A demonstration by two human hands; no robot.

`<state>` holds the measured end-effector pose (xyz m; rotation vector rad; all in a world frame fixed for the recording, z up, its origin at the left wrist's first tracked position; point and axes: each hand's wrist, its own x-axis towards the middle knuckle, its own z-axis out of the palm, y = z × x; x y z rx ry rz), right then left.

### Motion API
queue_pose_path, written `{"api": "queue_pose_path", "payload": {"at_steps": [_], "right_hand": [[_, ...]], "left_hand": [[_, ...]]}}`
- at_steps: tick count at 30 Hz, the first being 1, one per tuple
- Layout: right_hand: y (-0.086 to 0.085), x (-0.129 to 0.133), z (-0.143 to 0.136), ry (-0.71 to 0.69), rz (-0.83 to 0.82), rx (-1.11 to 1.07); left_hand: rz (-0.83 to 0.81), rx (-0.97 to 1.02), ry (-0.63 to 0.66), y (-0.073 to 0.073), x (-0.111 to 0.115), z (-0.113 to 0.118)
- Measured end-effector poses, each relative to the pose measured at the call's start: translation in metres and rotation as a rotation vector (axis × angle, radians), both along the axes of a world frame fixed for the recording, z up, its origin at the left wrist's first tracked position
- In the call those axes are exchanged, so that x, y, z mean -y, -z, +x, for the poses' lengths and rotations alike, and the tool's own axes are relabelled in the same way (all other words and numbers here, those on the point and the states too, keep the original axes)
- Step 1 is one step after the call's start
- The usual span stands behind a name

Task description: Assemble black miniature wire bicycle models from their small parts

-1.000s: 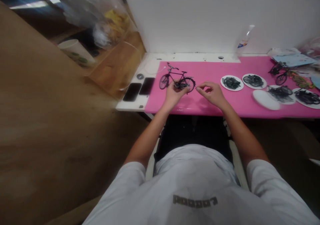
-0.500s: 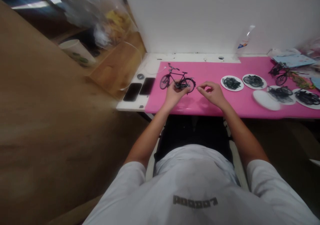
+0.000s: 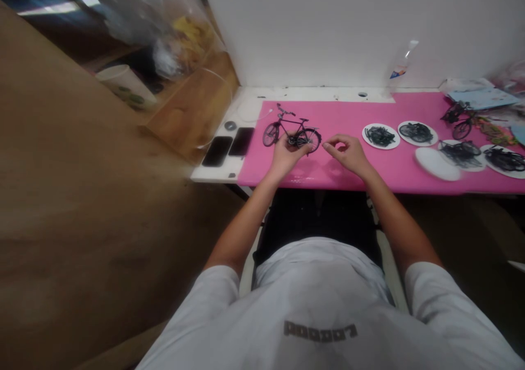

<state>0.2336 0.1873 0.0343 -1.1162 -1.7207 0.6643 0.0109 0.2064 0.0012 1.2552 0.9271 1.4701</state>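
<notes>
A small black model bicycle [image 3: 292,123] stands upright over the pink sheet [image 3: 344,115], its handlebar to the left. My left hand [image 3: 286,155] grips it low, around the pedals and the rear wheel. Just right of the rear wheel is my right hand [image 3: 346,152], thumb and fingers drawn together in a pinch; anything between the fingertips is too small to make out. It is apart from the bicycle.
White plates of black parts [image 3: 380,136] [image 3: 417,133] [image 3: 461,155] [image 3: 506,161] and a blank white lid or plate [image 3: 437,165] lie to the right. Another dark model bicycle [image 3: 461,129] is behind them. Two phones [image 3: 217,151] [image 3: 241,141] rest at the left edge.
</notes>
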Motion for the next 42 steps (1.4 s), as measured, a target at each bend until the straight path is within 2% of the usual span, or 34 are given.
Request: {"api": "queue_pose_path", "payload": {"at_steps": [12,27,42], "right_hand": [[0.011,-0.007,-0.001,-0.063,-0.058,-0.072],[0.013,-0.010,0.000,-0.014,-0.050,-0.105],[0.009,-0.007,0.000,-0.025,-0.049,-0.067]], "left_hand": [[-0.003,-0.036,0.040,-0.004,0.004,0.000],[0.052,-0.094,0.061,-0.005,0.007,0.001],[0.103,-0.160,0.004,-0.005,0.006,-0.002]]}}
